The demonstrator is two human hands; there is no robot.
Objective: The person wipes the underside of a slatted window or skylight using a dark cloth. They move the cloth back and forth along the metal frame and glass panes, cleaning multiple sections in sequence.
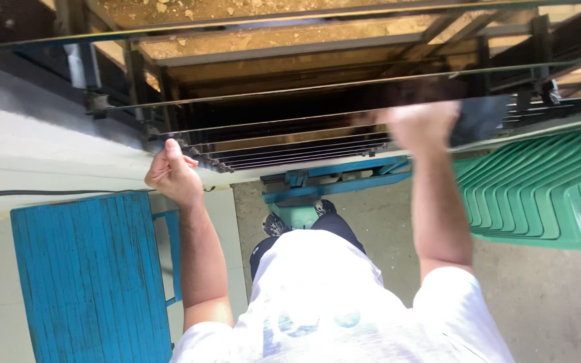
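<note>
Several thin glass panes (290, 124) stand edge-on in a dark metal rack (136, 81) in front of me. My left hand (173, 173) is closed in a fist on the near pane's left end. My right hand (423, 124), blurred, grips the upper edge of the same pane further right, with a dark patch (482, 117) beside it that I cannot identify. Both arms reach up and forward from my white shirt. My shoes (297, 215) stand on a blue metal frame (334, 176) below the panes.
A blue wooden board (89, 269) lies at lower left on a pale surface, with a black cable (48, 193) running along it. A stack of green plastic chairs (546, 188) sits at right. Concrete floor (546, 302) shows below.
</note>
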